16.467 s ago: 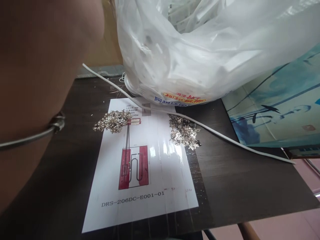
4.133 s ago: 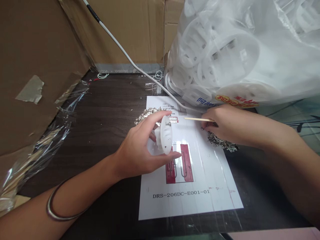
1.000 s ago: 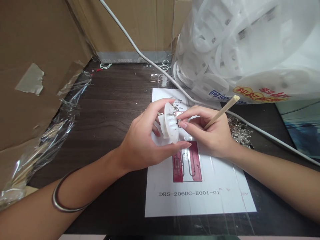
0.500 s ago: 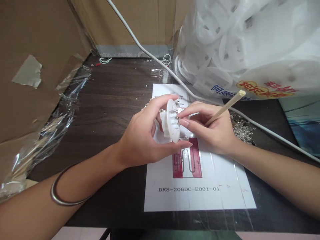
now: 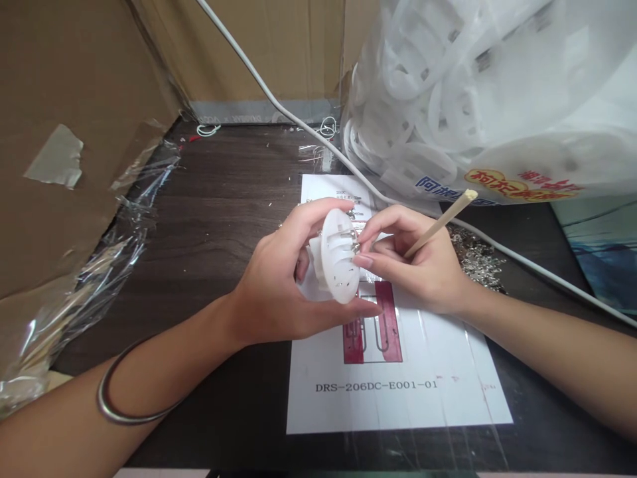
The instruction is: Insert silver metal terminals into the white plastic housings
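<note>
My left hand (image 5: 286, 279) grips a white round plastic part (image 5: 340, 275) by its edges, thumb below and fingers above. Its slotted face is turned to the right, and a blocky section sticks out behind it. Small shiny metal pieces (image 5: 354, 244) sit in the slots. At that face, the thumb and index finger of my right hand (image 5: 413, 255) pinch close to one metal piece; whether they hold it is hard to make out. A thin wooden stick (image 5: 442, 222) is tucked in the same hand, its end pointing up and right.
Under my hands lies a printed sheet (image 5: 398, 408) with a red diagram. Right of it is a pile of small metal pieces (image 5: 480, 262). A clear bag of white plastic parts (image 5: 448, 99) stands behind, with a white cable (image 5: 279, 106) in front. Cardboard (image 5: 74, 219) borders the left.
The white plastic part has tilted so that more of its slotted face shows, and has shifted slightly left and down. My right fingers stay at its face. The view has shifted a little.
</note>
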{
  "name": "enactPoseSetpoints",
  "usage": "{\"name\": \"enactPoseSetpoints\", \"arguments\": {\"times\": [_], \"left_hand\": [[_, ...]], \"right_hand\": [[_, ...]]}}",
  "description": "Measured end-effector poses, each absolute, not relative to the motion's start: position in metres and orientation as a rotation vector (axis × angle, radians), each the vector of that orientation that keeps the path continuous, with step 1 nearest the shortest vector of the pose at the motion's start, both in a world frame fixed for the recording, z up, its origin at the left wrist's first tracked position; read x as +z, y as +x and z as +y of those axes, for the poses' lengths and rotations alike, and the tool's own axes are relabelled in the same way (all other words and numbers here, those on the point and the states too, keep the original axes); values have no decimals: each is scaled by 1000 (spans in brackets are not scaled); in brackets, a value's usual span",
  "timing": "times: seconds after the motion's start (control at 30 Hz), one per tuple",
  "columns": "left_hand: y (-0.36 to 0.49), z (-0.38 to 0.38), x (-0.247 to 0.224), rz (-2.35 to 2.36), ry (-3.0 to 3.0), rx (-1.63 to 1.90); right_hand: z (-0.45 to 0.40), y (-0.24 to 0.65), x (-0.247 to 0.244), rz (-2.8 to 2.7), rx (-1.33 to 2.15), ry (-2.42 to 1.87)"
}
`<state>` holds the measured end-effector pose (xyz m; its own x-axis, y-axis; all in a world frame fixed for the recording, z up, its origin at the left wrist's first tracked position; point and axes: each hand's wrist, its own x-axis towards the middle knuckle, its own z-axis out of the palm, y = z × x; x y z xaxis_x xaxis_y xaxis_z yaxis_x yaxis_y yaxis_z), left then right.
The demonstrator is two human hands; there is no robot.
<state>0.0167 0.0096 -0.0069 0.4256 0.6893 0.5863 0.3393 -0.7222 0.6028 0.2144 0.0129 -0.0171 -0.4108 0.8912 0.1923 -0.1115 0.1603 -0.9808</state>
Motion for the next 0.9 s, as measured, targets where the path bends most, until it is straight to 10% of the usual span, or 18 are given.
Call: {"name": "enactPoseSetpoints", "arguments": {"times": [0.9], "left_hand": [[16, 8, -7, 787, 2435, 1322]], "right_hand": [[17, 214, -9, -1708, 1499, -670]]}}
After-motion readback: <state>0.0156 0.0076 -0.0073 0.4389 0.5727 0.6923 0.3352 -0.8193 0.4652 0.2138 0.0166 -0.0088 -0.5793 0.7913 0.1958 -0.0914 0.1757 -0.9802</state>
